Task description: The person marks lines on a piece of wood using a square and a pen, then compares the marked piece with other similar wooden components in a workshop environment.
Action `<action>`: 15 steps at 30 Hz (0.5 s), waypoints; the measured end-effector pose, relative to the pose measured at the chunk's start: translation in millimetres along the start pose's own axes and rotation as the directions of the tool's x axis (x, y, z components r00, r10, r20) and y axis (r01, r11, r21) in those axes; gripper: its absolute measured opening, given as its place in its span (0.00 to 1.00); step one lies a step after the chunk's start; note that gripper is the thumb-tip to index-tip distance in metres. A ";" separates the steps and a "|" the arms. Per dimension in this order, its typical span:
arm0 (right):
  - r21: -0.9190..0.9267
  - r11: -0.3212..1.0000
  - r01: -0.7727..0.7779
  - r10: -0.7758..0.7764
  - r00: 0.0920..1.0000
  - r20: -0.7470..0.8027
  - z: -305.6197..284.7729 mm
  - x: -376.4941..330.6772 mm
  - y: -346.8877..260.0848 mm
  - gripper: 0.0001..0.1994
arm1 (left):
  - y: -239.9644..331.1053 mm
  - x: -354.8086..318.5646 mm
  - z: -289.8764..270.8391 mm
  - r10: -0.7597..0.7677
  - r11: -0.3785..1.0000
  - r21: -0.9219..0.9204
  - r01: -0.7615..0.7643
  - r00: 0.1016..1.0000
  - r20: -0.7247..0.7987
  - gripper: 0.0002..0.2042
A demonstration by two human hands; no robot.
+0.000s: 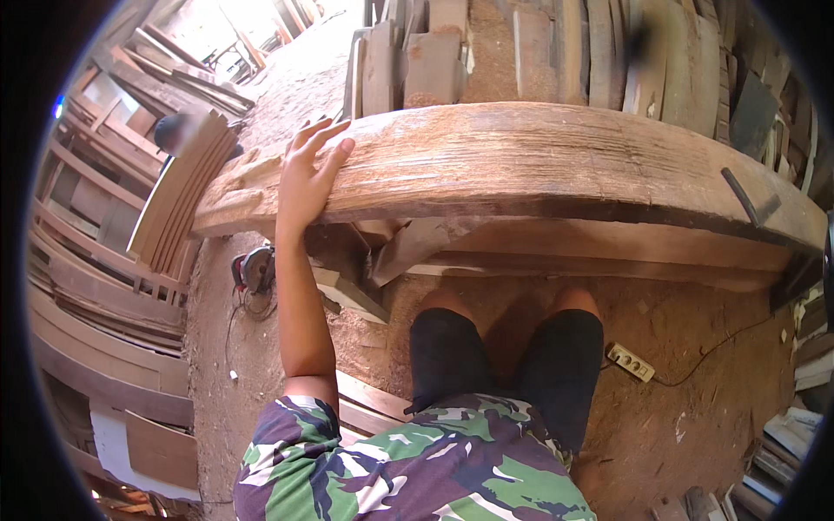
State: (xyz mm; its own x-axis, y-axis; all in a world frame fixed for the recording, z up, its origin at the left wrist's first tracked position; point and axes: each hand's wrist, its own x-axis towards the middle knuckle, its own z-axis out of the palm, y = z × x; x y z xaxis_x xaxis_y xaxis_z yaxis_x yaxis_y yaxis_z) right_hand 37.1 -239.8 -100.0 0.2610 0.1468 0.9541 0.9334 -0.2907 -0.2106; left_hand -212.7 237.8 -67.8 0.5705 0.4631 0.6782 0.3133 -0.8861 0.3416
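Rough brown curved wooden plank running left-right; left hand resting flat on near-left edge, fingers spread, gripping nothing; right hand out of sight.

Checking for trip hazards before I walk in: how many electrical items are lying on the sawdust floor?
2: a circular saw left of the person's left arm, and a power strip by the right knee. Stacked timber may hide more.

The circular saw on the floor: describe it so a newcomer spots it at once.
Start at the big rough curved wooden slab under the left hand. Look down below its left end to the sawdust floor. The small round red-and-grey circular saw lies there, the only power tool, trailing a cord.
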 end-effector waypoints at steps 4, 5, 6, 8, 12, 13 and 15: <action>-0.037 0.999 0.000 0.001 1.000 0.029 -6.8 -1.8 -6.4 0.24 | 6.4 -1.3 -14.1 -0.095 0.989 -0.107 0.099 0.995 0.040 0.22; -0.080 0.997 0.007 -0.004 0.999 0.039 -16.3 -3.3 -6.7 0.24 | 9.2 1.3 -4.9 -0.089 0.994 -0.065 0.089 0.996 0.017 0.22; -0.121 0.993 0.008 -0.003 0.999 0.046 -30.4 -4.2 -5.6 0.24 | 14.5 7.9 -1.3 -0.025 0.997 -0.077 0.025 1.000 -0.008 0.21; -0.151 0.988 0.024 -0.013 0.997 0.073 -44.0 -3.0 -3.5 0.25 | 13.7 6.8 6.2 -0.006 0.996 -0.089 0.006 1.000 0.001 0.21; -0.206 0.978 0.044 -0.024 0.995 0.099 -56.5 1.3 -3.4 0.25 | 17.4 6.0 -5.1 -0.055 0.997 0.059 0.053 0.998 0.036 0.24; -0.222 0.974 0.045 -0.023 0.994 0.103 -57.3 1.6 -5.7 0.25 | 12.6 6.1 -4.5 -0.062 0.995 0.077 0.058 0.997 0.041 0.25; -0.247 0.968 0.043 -0.015 0.993 0.115 -56.9 2.2 -10.9 0.26 | 6.4 5.4 -6.6 -0.072 0.996 0.052 0.070 0.997 0.038 0.25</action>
State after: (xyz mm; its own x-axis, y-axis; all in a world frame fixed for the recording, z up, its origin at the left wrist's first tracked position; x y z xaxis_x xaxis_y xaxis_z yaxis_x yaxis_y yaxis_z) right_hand 13.5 -290.1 -83.5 0.2736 0.2587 0.9264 0.8539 -0.5087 -0.1101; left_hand -212.6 234.5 -57.6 0.5747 0.5260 0.6269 0.3917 -0.8494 0.3537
